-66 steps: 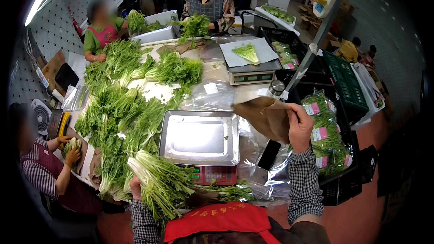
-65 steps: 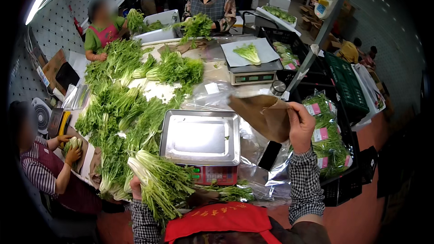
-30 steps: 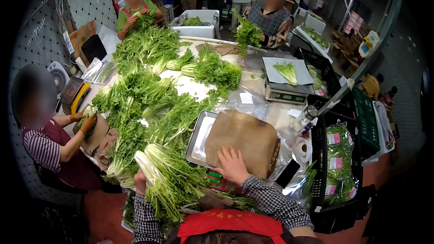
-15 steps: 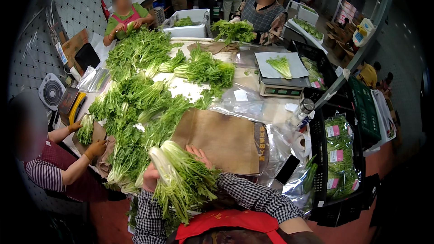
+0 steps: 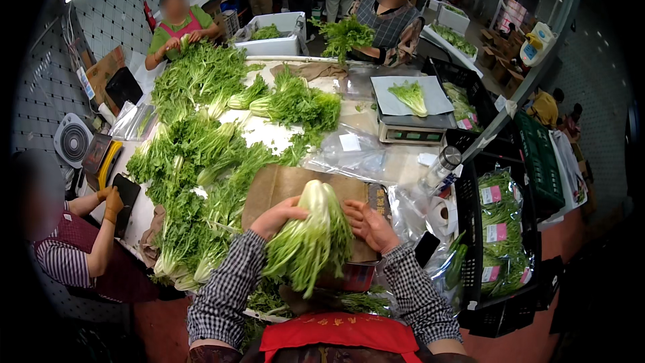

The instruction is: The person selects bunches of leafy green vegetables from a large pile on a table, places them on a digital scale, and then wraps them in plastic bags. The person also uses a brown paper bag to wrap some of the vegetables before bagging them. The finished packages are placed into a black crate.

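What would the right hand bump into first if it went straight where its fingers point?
Probably the bunch of greens in the left hand. The right hand has its fingers close beside it, aimed that way. Depth is hard to tell, so they might already touch.

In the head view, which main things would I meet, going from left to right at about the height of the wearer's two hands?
Co-worker's gloves, pile of greens, left hand, bunch, right hand, paper roll, black crate.
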`<state>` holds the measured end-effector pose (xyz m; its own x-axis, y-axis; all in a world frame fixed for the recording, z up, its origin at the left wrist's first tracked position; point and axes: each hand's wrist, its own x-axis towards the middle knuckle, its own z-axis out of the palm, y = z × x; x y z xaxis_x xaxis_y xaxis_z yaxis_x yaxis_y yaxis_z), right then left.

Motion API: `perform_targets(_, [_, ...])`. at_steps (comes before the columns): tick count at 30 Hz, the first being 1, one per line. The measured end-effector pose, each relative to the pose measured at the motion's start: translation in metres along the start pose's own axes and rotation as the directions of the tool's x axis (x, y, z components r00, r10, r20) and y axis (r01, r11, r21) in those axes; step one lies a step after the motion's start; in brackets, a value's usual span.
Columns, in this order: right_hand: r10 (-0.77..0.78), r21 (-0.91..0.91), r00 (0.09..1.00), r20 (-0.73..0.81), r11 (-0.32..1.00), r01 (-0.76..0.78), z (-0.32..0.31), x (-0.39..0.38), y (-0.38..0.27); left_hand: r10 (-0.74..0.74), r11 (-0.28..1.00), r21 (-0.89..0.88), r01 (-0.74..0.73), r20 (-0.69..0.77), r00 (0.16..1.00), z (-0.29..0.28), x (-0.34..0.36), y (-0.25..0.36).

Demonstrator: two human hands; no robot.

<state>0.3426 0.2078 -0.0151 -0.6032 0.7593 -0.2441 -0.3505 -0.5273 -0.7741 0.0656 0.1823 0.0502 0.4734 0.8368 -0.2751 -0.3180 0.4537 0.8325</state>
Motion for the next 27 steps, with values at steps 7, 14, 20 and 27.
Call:
perform_targets(7, [-0.179,-0.406,0.972,-0.153,0.908,0.103,0.009,0.018,0.033,0.067,0.810,0.563,0.162,-0.363,0.929,0.003,0.059,-0.009])
perform_targets(14, [-0.357,-0.645,0.899,-0.254,0.755,0.117,0.032,0.018,0.027,0.221,0.760,0.646,0.068,-0.356,0.908,-0.007,0.061,-0.014])
perform_targets(20, [-0.378,-0.686,0.887,-0.265,0.720,0.102,0.015,0.023,0.041,0.609,0.465,0.881,0.083,-0.387,0.693,-0.015,0.048,-0.010])
perform_targets(27, [-0.384,-0.646,0.887,-0.257,0.751,0.138,0.007,0.029,0.049,0.546,0.419,0.698,0.581,-0.705,0.454,-0.078,-0.005,0.012])
